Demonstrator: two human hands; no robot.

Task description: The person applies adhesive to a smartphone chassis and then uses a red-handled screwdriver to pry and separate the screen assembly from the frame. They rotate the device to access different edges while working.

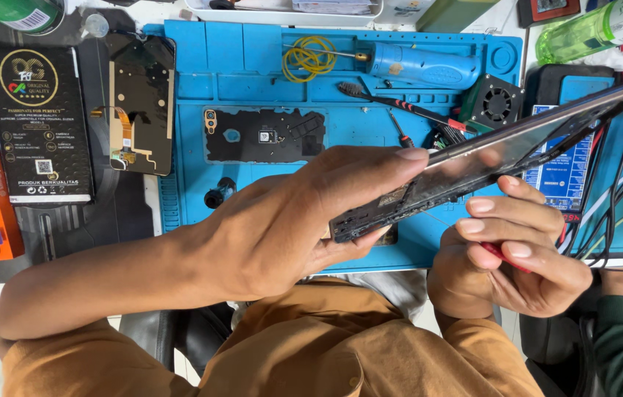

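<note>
My right hand [506, 250] sits nearest me, fingers curled together around a small red tool [504, 257], just under the lower edge of the dark, slim opened phone body [488, 158]. My left hand [293, 220] pinches that phone's near end, thumb flat along the top and fingers beneath, holding it tilted up and away to the right above the blue silicone work mat [253, 62]. Farther off on the mat lie a black phone back cover [264, 134], a blue electric screwdriver [422, 66] and a coil of yellow wire [310, 57].
</note>
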